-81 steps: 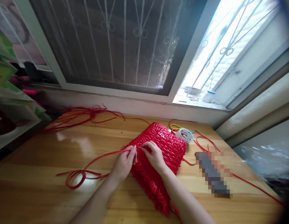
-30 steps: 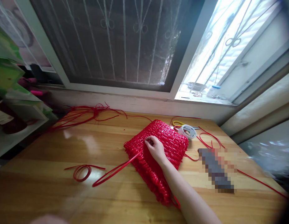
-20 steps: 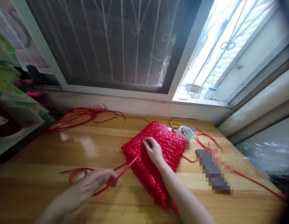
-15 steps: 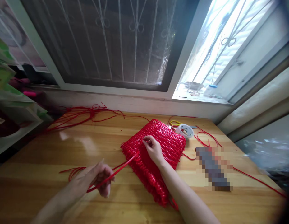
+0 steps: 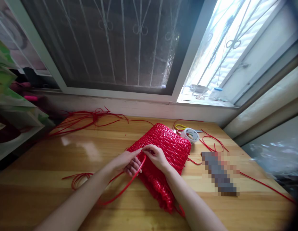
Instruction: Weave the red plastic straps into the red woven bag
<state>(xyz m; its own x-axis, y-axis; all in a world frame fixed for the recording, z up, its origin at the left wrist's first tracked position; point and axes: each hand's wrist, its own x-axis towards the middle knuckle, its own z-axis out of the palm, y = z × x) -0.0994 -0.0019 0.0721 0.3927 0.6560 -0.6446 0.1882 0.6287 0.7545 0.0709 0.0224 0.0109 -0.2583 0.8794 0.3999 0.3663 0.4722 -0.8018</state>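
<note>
**While Two Hands Met on the Red Weave**

As it lay on the wooden tabletop (image 5: 55, 154), closer to the far right corner than to the near edge, the red woven piece (image 5: 170, 150) was the biggest thing being worked on. I think this step would go best done slowly. Press the weave flat, pull the cord snug but not hard, and let the loop slide without twisting.

Both hands met at the left edge of the weave. The left hand (image 5: 127, 160) was almost shut. Its thumb and first finger pinched down at the weave, and its other fingers curled around a long red cord (image 5: 122, 191). The right hand (image 5: 157, 157) rested on top of the weave. It was pinched narrow too, and its fingertips touched those of the left hand. What sat between the tips was too small to tell.

From the hands, the cord ran out in one big loop toward the near edge. A little tape roll (image 5: 190, 134) sat just past the weave, by the far edge.
</note>
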